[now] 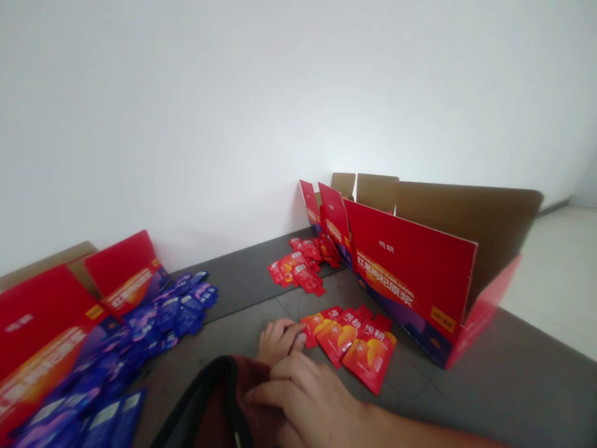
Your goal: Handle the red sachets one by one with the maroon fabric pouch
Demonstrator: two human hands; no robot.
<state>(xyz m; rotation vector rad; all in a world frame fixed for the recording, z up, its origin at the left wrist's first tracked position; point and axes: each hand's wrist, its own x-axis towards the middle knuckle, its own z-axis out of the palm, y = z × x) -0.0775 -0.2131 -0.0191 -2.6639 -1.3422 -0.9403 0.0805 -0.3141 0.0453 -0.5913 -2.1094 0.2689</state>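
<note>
My left hand [277,341] reaches out over the dark tabletop, its fingers bent at the near edge of a red pouch [310,326]. That pouch lies leftmost in a small overlapped row, beside a second red pouch [339,341] and a third red pouch [370,354], all with orange fruit prints. Nearer to me, my right hand [317,398] curls its fingers against a dark red fabric piece [254,392] with thick black trim. This fabric covers part of my left wrist and forearm; whether it is a sleeve or a bag I cannot tell.
A large open red carton [410,267] stands at right, with smaller red cartons behind it. Loose red pouches [301,267] lie near the wall [224,124]. At left, many blue pouches [153,323] spread beside another open red carton [41,342] on the dark table [242,330].
</note>
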